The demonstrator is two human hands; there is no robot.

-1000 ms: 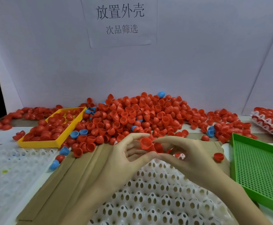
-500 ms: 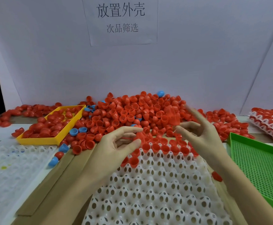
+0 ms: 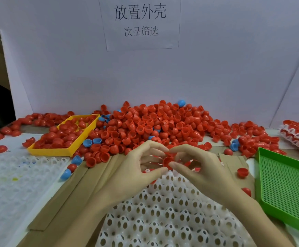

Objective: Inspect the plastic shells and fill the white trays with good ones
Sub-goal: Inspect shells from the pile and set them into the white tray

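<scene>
A big heap of red plastic shells (image 3: pixel 155 125), with a few blue ones mixed in, lies against the white back wall. In front of me sits a white tray (image 3: pixel 163 216) with rows of round holes. Both hands meet over its far edge. My left hand (image 3: pixel 136 168) and my right hand (image 3: pixel 198 168) pinch a red shell (image 3: pixel 168 160) between thumbs and forefingers, its open side facing me. More red shells show behind the fingers, partly hidden.
A yellow tray (image 3: pixel 68 151) holding red shells stands at the left. A green mesh tray (image 3: pixel 287 186) lies at the right, a filled white tray stack (image 3: pixel 298 138) behind it. Another white tray (image 3: pixel 13 184) lies at left. Cardboard strips (image 3: pixel 70 193) flank the middle tray.
My right hand has come back from the heap to the middle. The two hands, apart half a second ago, now meet on one red shell over the tray's far edge.
</scene>
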